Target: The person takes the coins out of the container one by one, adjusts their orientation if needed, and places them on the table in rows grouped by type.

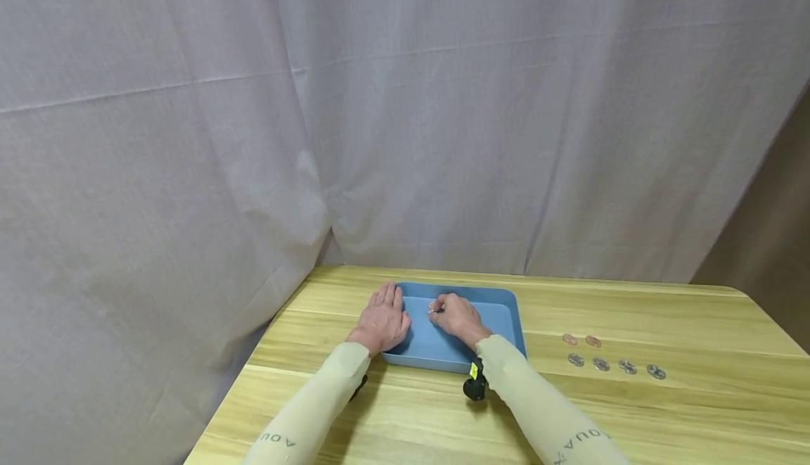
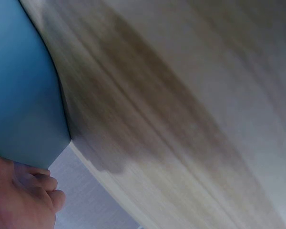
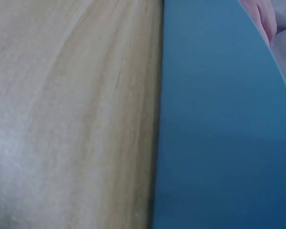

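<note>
A shallow blue tray [image 1: 430, 344] sits on the wooden table; its outer wall fills part of the left wrist view [image 2: 24, 95] and the right wrist view [image 3: 219, 124]. My left hand [image 1: 382, 319] rests over the tray's left rim with fingers straight and pointing away. Inside the tray, toward its far left, my right hand [image 1: 459, 316] pinches a small coin [image 1: 432, 306] between thumb and fingers; the grip partly hides it. Whether the coin touches the tray floor I cannot tell.
On the table right of the tray lie two copper-coloured coins [image 1: 581, 340] side by side. Nearer me, a row of several silver coins [image 1: 601, 364] runs rightward. A grey curtain [image 1: 430, 134] hangs behind the table's far edge.
</note>
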`<act>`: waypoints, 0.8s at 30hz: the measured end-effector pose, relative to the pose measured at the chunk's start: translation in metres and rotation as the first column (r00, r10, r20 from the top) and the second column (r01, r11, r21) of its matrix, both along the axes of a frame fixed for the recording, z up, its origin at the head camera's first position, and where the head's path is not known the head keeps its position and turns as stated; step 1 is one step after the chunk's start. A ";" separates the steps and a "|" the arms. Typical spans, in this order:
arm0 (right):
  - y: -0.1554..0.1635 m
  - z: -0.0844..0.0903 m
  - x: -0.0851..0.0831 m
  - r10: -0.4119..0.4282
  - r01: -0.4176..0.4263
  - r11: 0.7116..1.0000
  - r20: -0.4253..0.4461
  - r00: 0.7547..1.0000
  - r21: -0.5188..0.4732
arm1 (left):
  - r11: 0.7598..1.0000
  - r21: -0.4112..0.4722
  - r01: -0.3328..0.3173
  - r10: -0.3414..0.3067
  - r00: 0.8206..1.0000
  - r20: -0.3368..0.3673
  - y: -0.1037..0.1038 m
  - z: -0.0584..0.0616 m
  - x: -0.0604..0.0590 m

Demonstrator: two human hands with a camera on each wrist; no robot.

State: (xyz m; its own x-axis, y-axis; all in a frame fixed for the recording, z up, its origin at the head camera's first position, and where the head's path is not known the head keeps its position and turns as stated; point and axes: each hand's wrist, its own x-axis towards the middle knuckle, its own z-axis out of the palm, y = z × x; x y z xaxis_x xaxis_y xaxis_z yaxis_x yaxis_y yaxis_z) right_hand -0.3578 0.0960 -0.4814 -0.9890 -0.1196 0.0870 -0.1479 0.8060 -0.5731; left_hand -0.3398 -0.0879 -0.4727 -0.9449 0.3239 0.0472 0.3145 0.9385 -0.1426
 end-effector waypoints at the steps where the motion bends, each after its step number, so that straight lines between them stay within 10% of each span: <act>1: 0.000 0.001 0.000 0.007 -0.007 1.000 0.004 1.000 0.001 | 1.000 -0.001 0.000 0.000 1.000 -0.002 0.000 0.000 0.000; 24: 0.000 -0.002 0.000 0.118 -0.117 0.993 -0.037 0.992 0.029 | 1.000 -0.001 -0.003 0.003 1.000 -0.003 0.000 0.000 0.000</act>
